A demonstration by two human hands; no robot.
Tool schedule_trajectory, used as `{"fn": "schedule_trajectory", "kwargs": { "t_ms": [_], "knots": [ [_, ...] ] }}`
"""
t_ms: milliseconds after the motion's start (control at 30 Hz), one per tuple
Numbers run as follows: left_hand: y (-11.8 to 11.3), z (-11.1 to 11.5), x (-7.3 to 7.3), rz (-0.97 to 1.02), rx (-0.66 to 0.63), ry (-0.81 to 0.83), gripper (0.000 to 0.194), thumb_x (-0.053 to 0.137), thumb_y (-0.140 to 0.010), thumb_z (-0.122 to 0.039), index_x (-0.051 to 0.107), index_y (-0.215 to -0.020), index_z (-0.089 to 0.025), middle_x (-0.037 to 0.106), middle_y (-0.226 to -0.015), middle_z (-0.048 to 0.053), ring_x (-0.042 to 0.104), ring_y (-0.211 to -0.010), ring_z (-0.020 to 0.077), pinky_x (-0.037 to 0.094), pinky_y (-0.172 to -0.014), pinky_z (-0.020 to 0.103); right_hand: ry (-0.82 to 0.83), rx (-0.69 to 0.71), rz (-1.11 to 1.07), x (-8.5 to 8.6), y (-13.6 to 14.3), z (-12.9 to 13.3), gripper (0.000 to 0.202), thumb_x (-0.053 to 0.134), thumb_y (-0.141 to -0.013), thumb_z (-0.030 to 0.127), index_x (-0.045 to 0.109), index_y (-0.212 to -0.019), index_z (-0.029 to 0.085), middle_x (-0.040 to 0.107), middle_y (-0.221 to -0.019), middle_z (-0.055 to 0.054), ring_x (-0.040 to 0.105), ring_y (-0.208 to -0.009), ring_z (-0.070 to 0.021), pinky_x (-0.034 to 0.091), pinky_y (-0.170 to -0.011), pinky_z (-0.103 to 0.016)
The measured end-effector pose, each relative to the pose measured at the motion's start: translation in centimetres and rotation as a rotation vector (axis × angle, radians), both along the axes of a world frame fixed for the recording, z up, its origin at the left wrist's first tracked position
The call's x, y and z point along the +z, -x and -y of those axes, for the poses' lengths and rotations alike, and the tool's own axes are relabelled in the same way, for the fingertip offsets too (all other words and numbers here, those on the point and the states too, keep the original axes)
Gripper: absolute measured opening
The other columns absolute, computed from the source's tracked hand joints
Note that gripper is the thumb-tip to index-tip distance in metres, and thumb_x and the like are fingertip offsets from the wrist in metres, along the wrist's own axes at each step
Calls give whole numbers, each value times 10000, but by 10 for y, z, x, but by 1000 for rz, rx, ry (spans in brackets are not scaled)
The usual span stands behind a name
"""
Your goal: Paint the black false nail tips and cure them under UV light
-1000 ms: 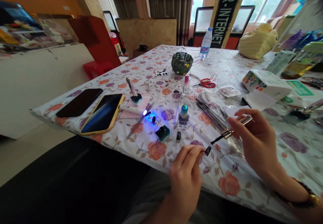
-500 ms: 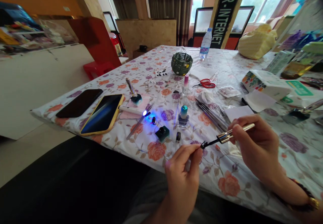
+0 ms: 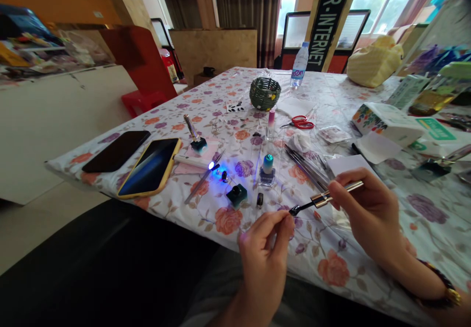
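Between thumb and fingertips, my left hand (image 3: 265,256) pinches a small black false nail (image 3: 293,210) above the table's near edge. My right hand (image 3: 371,214) grips the gold cap of a nail polish brush (image 3: 322,199), whose dark bristles touch the nail. An uncapped dark green polish bottle (image 3: 236,196) stands left of my hands. Close by it sits another small black nail (image 3: 260,199), upright on the cloth. A polish bottle with a teal cap (image 3: 267,170) is just behind. A small lamp (image 3: 196,161) shines blue light on a dark nail piece (image 3: 224,175).
Two phones, one black (image 3: 116,151) and one yellow-cased (image 3: 150,166), lie at the left. Thin metal tools (image 3: 307,166) and red-handled scissors (image 3: 300,122) lie beyond my right hand. Farther back stand a woven basket (image 3: 265,94) and a water bottle (image 3: 300,65). A tissue box (image 3: 388,124) is at the right.
My right hand has moved slightly left with the brush, and the bristles now lie farther over the nail. My left hand stays nearly in place, still pinching it.
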State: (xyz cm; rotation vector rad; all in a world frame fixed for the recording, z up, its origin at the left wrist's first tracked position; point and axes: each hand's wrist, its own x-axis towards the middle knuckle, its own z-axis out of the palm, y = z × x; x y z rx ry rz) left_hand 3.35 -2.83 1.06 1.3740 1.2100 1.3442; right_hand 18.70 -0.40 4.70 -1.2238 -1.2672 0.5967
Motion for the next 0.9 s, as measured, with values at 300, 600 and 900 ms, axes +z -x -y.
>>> {"fn": "schedule_trajectory", "kwargs": {
  "t_ms": [300,600,900],
  "knots": [
    [0,-1,4,93,1,46,78,594,-782,-228,665,-795,-197,623,-708,-15,558,-635,82,436,-554,149,1,-103,-120,-3,-2,-3,137,681,-707,281,567,-742,213,500,-556,51,426,-471,-67,284,-405,-198],
    [-2,-3,1,240,5,144,96,625,-757,-261,664,-812,-193,633,-700,-14,562,-626,84,452,-568,157,-45,33,-243,-9,-10,-7,97,634,-751,243,595,-839,232,581,-645,40,502,-521,-90,382,-449,-217],
    [-1,0,-1,275,45,195,147,592,-782,-316,616,-841,-183,578,-676,-19,510,-615,77,419,-563,160,-210,337,-31,-3,-6,5,254,600,-721,38,603,-876,239,628,-907,-22,594,-796,-143,518,-615,-246]
  ]
}}
